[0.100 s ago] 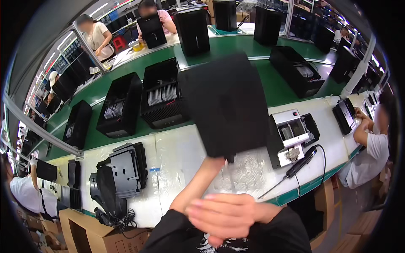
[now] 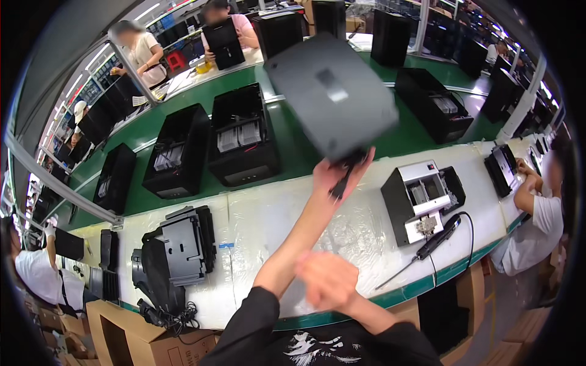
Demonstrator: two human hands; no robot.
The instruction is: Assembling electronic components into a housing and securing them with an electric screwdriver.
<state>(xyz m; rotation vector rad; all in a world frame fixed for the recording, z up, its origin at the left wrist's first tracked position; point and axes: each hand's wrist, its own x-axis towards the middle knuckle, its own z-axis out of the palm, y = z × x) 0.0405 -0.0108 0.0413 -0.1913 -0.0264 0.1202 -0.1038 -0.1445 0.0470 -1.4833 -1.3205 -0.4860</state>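
My left hand [image 2: 342, 177] reaches forward over the table's far side. It grips a large dark panel [image 2: 360, 113] by its near end and holds it up, tilted, above the green conveyor. The panel is blurred, with rounded corners and a small shiny rectangle in its middle. Narrow black parts show between my fingers. Closer to me, my right hand [image 2: 329, 277] is curled like a loose fist beside my left forearm. Motion smears it, and whatever its fingers hold, if anything, is hidden. To its right, a corded electric screwdriver [image 2: 436, 241] lies on the table.
Black open-topped cases [image 2: 241, 134] stand along the green conveyor [image 2: 287, 143]. A black and silver device [image 2: 418, 198] sits on the white table [image 2: 262, 244]. Stacked black parts [image 2: 183, 247] lie at left, with cardboard boxes [image 2: 149, 338] below. People work on both sides and across.
My left hand has moved forward and right with the panel, which has turned and shows a lighter face. My right hand has shifted slightly up, its fingers now curled.
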